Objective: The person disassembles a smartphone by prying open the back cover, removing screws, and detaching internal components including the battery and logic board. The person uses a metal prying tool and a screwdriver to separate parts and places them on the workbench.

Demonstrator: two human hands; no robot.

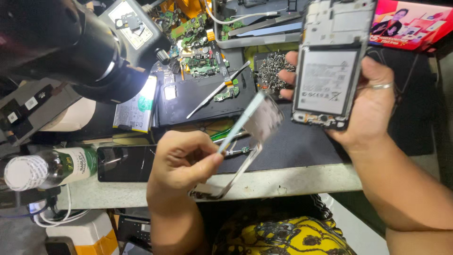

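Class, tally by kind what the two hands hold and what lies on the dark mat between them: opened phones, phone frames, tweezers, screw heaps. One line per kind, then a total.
Opened phone, in the right hand: 1
Phone frame, in the left hand: 1
Tweezers: 1
Screw heap: 1
Total: 4

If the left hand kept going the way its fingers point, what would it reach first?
Probably the opened phone with its white battery in the right hand; the left hand and its thin frame point up-right, though depth is unclear.
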